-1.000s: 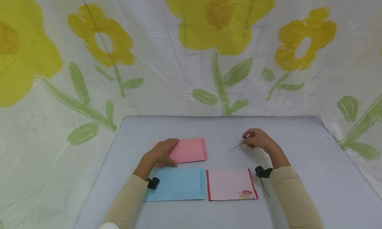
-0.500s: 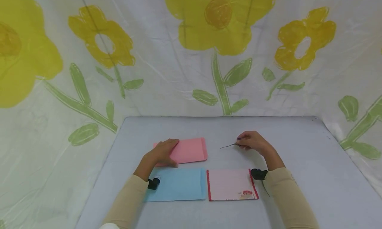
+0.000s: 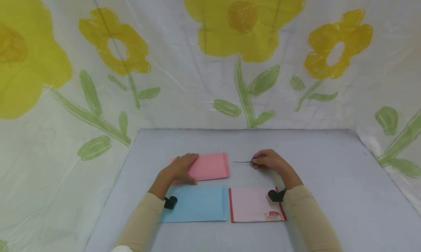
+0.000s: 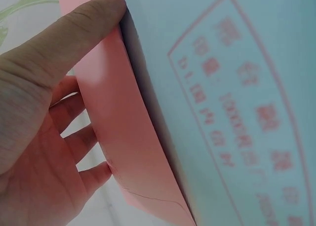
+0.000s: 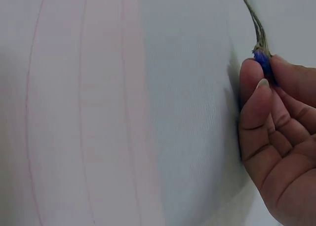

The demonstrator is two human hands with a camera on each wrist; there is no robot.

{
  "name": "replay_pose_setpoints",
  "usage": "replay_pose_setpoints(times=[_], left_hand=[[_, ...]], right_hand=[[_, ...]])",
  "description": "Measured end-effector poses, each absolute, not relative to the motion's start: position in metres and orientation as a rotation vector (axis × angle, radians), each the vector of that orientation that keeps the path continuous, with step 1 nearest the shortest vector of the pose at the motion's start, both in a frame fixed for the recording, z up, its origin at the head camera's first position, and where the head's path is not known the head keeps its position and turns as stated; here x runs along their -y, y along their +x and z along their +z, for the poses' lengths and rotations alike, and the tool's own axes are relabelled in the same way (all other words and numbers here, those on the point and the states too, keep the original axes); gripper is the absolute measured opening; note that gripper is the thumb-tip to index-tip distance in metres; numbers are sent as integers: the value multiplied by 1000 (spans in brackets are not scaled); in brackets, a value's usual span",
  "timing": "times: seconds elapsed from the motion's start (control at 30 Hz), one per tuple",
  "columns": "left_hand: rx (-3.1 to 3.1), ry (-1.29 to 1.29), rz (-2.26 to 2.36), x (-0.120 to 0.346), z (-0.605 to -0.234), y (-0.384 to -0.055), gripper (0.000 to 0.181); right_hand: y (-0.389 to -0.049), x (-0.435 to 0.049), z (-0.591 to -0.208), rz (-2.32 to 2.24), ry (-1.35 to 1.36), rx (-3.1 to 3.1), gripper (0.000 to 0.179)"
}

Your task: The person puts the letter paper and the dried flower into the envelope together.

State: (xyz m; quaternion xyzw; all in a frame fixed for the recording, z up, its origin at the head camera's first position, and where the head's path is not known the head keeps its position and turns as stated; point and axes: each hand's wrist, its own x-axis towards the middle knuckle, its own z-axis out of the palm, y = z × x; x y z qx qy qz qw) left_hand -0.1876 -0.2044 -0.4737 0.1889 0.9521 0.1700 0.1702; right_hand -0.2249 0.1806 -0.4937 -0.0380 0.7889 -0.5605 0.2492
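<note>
My left hand [image 3: 179,170] lies on the left end of a pink envelope [image 3: 212,166], fingers stretched over it and thumb near its front edge. In the left wrist view, the thumb and fingertips touch the pink envelope [image 4: 116,107]. My right hand [image 3: 273,162] pinches a small dried flower [image 5: 263,63] by its blue bloom, between thumb and fingers. Its thin brown stem [image 3: 241,162] points left, towards the pink envelope's right end, a small gap away, above the table.
A light blue envelope [image 3: 200,204] lies in front of the pink one, under my left wrist. Beside it is a pale pink lined paper [image 3: 253,204] with red edges, partly below my right wrist. The grey-white table [image 3: 345,193] meets a flower-printed curtain [image 3: 184,80] behind.
My right hand has moved left and slightly nearer with the dried flower, whose stem has swung level. A loose stem by the right wrist is now hidden. The left hand stays put.
</note>
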Motion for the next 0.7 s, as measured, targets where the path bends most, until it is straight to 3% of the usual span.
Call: replay_pose_setpoints(times=[0.7], left_hand=[[-2713,553,482,203,-472,-187,101]], right_hand=[[-231,-131,-499,-1498,-2,-2228,19]])
